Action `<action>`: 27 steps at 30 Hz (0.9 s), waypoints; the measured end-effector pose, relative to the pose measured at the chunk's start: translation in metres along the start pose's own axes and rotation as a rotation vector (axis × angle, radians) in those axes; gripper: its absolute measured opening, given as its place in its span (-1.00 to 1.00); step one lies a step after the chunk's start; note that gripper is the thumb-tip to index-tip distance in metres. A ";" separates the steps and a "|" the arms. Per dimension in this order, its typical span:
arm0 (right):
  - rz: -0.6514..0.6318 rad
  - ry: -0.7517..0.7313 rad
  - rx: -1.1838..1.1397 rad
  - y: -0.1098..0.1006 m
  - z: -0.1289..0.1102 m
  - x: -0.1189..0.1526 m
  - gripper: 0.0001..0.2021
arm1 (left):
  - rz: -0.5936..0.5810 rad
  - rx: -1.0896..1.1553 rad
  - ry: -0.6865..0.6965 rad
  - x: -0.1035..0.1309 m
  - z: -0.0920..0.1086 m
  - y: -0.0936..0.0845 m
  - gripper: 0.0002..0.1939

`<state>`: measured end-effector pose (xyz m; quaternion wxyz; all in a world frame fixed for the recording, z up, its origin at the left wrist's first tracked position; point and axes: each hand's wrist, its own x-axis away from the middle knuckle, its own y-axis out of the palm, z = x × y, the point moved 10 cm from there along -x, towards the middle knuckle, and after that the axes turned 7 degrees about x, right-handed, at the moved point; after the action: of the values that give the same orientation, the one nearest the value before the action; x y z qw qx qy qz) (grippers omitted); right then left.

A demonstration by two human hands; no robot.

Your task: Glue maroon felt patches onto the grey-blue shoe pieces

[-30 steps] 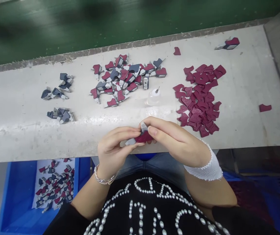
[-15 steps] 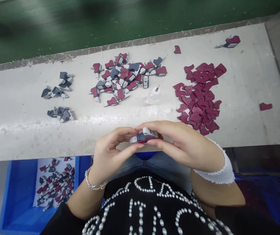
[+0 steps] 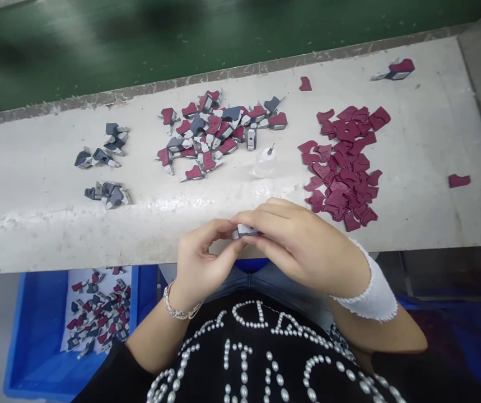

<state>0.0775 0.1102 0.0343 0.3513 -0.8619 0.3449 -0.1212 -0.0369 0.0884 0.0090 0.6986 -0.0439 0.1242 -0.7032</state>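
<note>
Both hands meet over the table's front edge on one small grey and white plastic piece (image 3: 246, 230). Thumb and fingers of my left hand (image 3: 206, 254) pinch its left end. My right hand (image 3: 303, 243) grips it from the right and covers much of it. Beyond the hands stands a small clear bottle (image 3: 264, 163) with a thin metal tip. A heap of flat maroon pieces (image 3: 343, 168) lies beyond my right hand. Farther back is a pile of grey and white pieces with maroon faces (image 3: 213, 131).
Grey pieces without maroon faces (image 3: 108, 193) lie in small groups at the left. One maroon-faced piece (image 3: 400, 68) sits back right, and a loose maroon piece (image 3: 459, 181) lies far right. A blue bin (image 3: 34, 336) with many assembled pieces stands below the table, left. A green surface (image 3: 240, 33) runs behind.
The held piece has turned, so its maroon side no longer shows and its white part faces up. My left hand has shifted right, and my right fingers cover more of the piece.
</note>
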 end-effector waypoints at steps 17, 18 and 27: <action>-0.227 -0.026 -0.115 0.016 0.009 0.013 -0.85 | -0.404 -0.063 -0.103 0.008 -0.002 0.026 -0.94; -0.229 -0.021 -0.115 0.017 0.009 0.014 -0.85 | -0.410 -0.079 -0.110 0.010 -0.003 0.026 -0.94; -0.116 -0.065 -0.198 0.010 -0.002 0.018 -0.82 | -0.445 -0.258 -0.156 0.023 0.006 0.020 -0.92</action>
<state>0.0844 0.0920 0.0281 0.2676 -0.9145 0.2931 -0.0787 -0.0165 0.0653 0.0077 0.5228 -0.2130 0.1460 -0.8124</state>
